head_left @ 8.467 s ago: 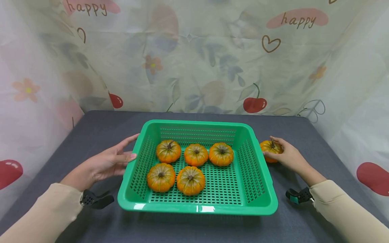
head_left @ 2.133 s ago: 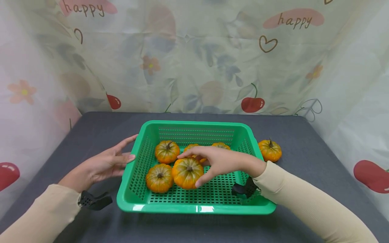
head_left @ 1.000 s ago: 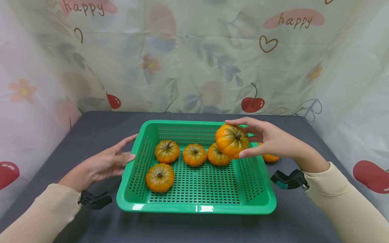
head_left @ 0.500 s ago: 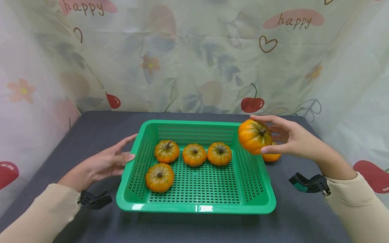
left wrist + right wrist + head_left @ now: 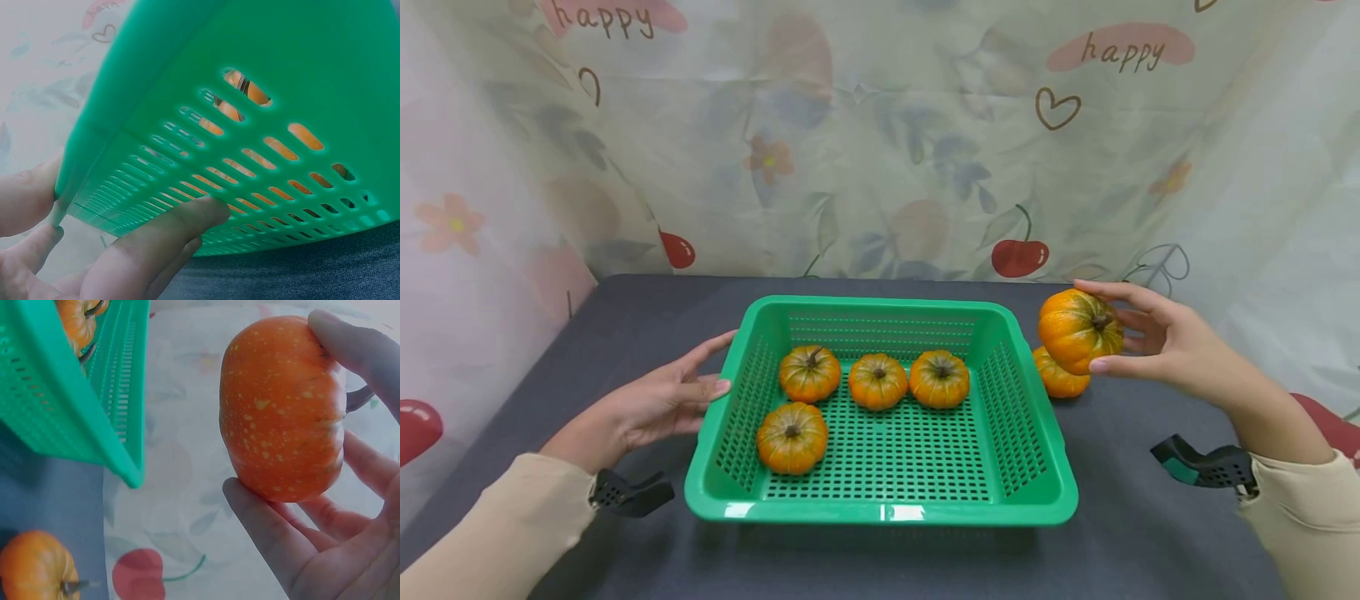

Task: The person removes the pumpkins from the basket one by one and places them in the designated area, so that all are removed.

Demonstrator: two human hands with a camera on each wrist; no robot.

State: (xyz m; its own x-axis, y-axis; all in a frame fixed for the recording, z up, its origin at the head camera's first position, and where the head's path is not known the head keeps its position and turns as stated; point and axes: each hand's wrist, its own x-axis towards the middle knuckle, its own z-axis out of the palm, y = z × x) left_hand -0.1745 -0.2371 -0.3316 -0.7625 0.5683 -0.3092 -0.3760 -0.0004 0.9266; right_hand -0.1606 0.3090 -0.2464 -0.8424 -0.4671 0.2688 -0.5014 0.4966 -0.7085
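My right hand (image 5: 1176, 342) holds a small orange pumpkin (image 5: 1078, 329) raised at the table's right side, thumb and fingers round it. In the right wrist view, that pumpkin (image 5: 281, 412) shows its speckled side, its stem turned toward the palm. Below and partly behind it, another pumpkin (image 5: 1060, 375) rests on the table just right of the green plastic basket (image 5: 880, 512). At the basket's left side, my left hand (image 5: 658, 408) grips the rim, with its thumb over the edge. The left wrist view shows fingers (image 5: 169, 231) against the perforated outer wall.
Inside the basket, three pumpkins (image 5: 877, 382) form a back row and one more pumpkin (image 5: 792, 438) sits at front left. The dark grey tabletop (image 5: 865, 562) ends at a patterned curtain (image 5: 865, 167) behind and at both sides.
My right hand lifted the front middle pumpkin out of the basket and carried it right, over the rim, above the pumpkin on the table. The left hand stayed at the basket.
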